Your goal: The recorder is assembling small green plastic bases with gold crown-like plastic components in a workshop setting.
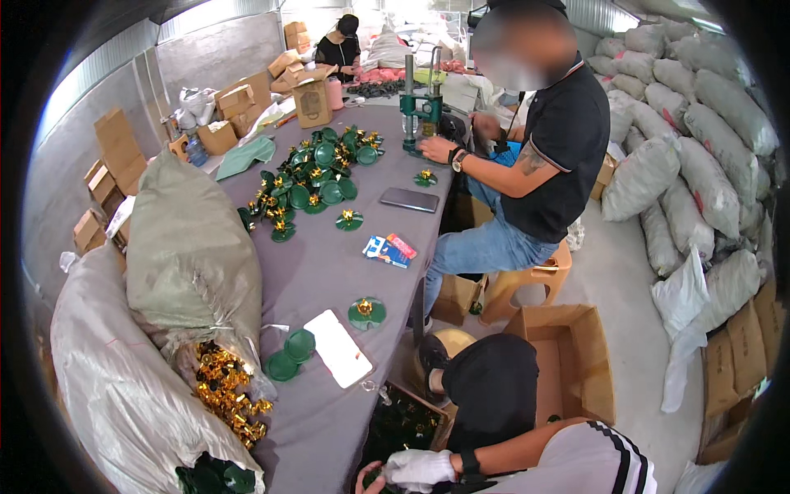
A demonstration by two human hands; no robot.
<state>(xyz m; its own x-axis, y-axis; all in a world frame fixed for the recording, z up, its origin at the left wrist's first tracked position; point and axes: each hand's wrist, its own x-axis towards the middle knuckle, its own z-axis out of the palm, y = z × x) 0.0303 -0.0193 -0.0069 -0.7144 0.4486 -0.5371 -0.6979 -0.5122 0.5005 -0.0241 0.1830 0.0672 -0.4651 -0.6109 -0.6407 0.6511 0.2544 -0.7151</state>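
Note:
At the bottom edge, my right hand (418,470) wears a white glove, its fingers curled against a small dark green piece (376,478). The bare fingers of my left hand (366,475) bend round that piece from the other side; the frame cuts off most of this hand. Just above, an open carton (445,430) holds dark green and gold pieces. On the grey table (304,428) lie two green discs (290,356), a white phone-like slab (340,348) and a green disc with a gold ornament (366,313).
A co-worker (543,148) sits at a green hand press (420,111); another person (339,49) works farther back. Green-and-gold pieces (317,173) are heaped on the table. Sacks (193,247) line its left side, one spilling gold parts (222,391). An open box (568,350) stands right.

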